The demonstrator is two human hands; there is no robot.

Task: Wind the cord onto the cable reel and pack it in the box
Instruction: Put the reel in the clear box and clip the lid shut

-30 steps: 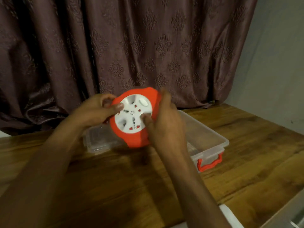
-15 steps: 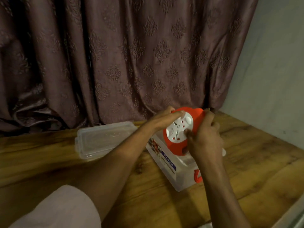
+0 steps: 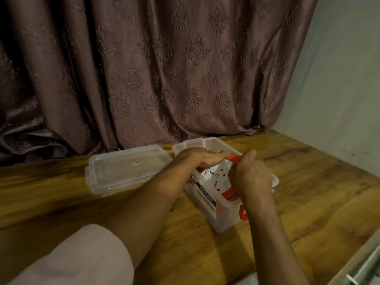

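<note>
The red cable reel (image 3: 218,177), with its white socket face turned up, lies tilted inside the clear plastic box (image 3: 207,208) on the wooden table. My left hand (image 3: 200,158) grips the reel's far left rim from above. My right hand (image 3: 249,174) holds its right side and hides part of it. The cord is not visible. The box has a blue label on its near wall and a red latch (image 3: 243,212) at its near end.
The box's clear lid (image 3: 125,167) lies flat on the table to the left of the box. A brown patterned curtain (image 3: 164,68) hangs behind the table. A pale wall stands at the right. The table's right edge runs close by the box.
Both hands carried the reel from in front of me, to the right and down into the box. The reel's face has tipped from facing me to lying nearly flat.
</note>
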